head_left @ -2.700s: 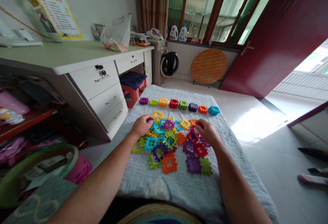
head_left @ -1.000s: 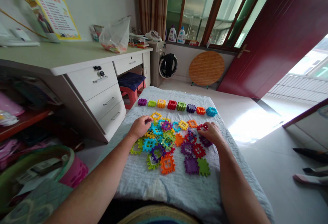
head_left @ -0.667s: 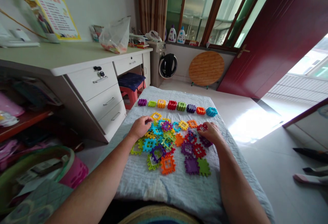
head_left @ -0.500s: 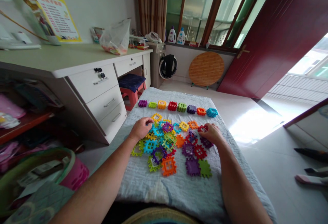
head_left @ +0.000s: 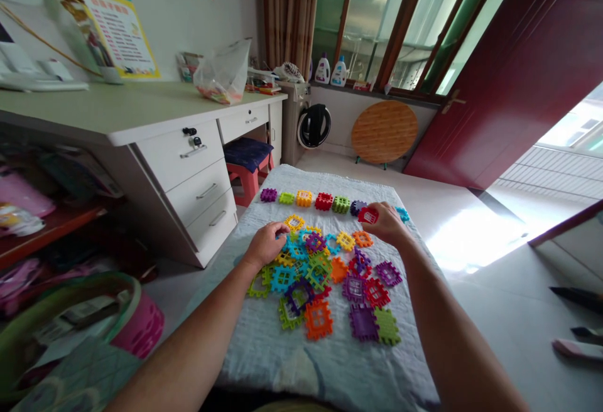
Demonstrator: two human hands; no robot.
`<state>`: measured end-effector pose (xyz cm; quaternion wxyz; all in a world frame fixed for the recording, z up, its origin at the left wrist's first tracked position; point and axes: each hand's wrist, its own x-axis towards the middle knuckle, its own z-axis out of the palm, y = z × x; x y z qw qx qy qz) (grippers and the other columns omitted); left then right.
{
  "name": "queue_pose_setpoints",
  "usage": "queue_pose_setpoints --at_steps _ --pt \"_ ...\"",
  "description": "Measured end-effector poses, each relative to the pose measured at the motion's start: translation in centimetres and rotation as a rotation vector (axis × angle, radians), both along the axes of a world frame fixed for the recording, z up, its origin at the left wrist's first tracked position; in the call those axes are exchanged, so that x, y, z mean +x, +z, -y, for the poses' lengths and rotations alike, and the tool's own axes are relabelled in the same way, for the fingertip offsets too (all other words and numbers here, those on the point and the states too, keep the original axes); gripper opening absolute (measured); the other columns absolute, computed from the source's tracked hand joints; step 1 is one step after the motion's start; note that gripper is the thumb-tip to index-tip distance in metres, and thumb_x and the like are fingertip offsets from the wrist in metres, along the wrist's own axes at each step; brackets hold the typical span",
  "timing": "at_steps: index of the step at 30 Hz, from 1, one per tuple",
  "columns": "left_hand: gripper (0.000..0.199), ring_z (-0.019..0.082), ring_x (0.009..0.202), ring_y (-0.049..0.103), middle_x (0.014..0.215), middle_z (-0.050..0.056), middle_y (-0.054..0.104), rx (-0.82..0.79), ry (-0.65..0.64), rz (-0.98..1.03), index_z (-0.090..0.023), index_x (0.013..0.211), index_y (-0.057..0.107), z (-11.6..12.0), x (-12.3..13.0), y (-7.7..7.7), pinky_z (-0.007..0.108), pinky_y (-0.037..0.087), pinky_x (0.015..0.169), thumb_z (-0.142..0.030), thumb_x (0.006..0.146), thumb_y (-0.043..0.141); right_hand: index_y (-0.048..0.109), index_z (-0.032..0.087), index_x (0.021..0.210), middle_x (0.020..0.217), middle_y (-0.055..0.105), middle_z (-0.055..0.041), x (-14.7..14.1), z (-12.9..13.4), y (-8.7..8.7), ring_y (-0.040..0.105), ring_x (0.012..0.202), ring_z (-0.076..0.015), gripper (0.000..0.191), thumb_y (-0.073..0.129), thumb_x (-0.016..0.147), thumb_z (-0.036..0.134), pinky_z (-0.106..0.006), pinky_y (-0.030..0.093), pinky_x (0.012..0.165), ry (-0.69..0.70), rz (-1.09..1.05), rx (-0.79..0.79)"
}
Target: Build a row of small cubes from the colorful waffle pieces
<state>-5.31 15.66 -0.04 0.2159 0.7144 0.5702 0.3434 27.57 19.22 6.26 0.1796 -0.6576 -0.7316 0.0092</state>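
Note:
My right hand (head_left: pixel 386 220) holds a red windowed tile (head_left: pixel 368 215) above the right part of the row of stacked tiles, partly hiding the row's end. My left hand (head_left: pixel 267 243) rests at the left edge of a loose pile, its fingers curled; whatever they may hold is hidden. In the pile lie a green tile (head_left: pixel 319 272), an orange tile (head_left: pixel 319 319) and several others. A purple tile (head_left: pixel 363 322) and a lime tile (head_left: pixel 388 326) lie side by side at the near right. The row includes a red stack (head_left: pixel 323 201) and a yellow stack (head_left: pixel 304 198).
A grey-blue cloth (head_left: pixel 277 362) covers the table. To the left stand a white desk (head_left: pixel 155 107) with drawers and a pink bin (head_left: pixel 141 327). Behind are a stool (head_left: pixel 248 154), a washing machine (head_left: pixel 294 110) and a round wooden board (head_left: pixel 385 130).
My right hand has lifted the red tile from the right side of the pile and moved it up to the row. A purple tile it partly covered now shows. The view has shifted slightly.

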Motion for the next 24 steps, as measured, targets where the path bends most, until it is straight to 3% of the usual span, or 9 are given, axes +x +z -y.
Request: queue_pose_setpoints --at_steps 3,9,17,24 --pt "0.021 0.018 0.087 0.063 0.092 0.004 0.068 -0.006 -0.011 0.004 -0.018 0.087 0.065 0.1 -0.1 0.1 0.029 0.049 0.084 -0.015 0.071 0.050 0.060 0.021 0.108 0.103 0.055 -0.0077 -3.5 -2.7 0.7 0.049 0.096 -0.0246 0.047 0.062 0.064 0.039 -0.034 0.037 0.082 0.083 0.017 0.017" --pt "0.021 0.018 0.088 0.063 0.093 0.004 0.069 -0.017 0.011 -0.005 -0.019 0.088 0.065 0.1 0.0 0.2 0.029 0.049 0.085 -0.015 0.072 0.052 0.059 0.021 0.112 0.112 0.054 -0.0107 -8.0 -7.6 0.2 0.045 0.104 -0.0287 0.053 0.064 0.063 0.043 -0.037 0.035 0.085 0.133 0.103 -0.060" --pt "0.021 0.019 0.090 0.063 0.094 0.005 0.068 -0.032 0.003 0.022 -0.017 0.088 0.065 0.2 0.1 0.5 0.030 0.048 0.087 -0.012 0.072 0.052 0.059 0.022 0.112 0.113 0.056 -0.0106 -9.3 -11.2 -0.3 0.045 0.105 -0.0292 0.052 0.062 0.065 0.041 -0.037 0.035 0.084 0.174 0.215 -0.150" --pt "0.020 0.019 0.089 0.062 0.093 0.005 0.067 -0.025 0.004 0.030 -0.018 0.086 0.064 0.2 0.1 0.4 0.031 0.048 0.087 -0.010 0.072 0.053 0.061 0.021 0.109 0.110 0.058 -0.0098 -9.8 -12.4 -0.9 0.047 0.102 -0.0289 0.051 0.063 0.063 0.041 -0.035 0.037 0.080 0.198 0.252 -0.183"
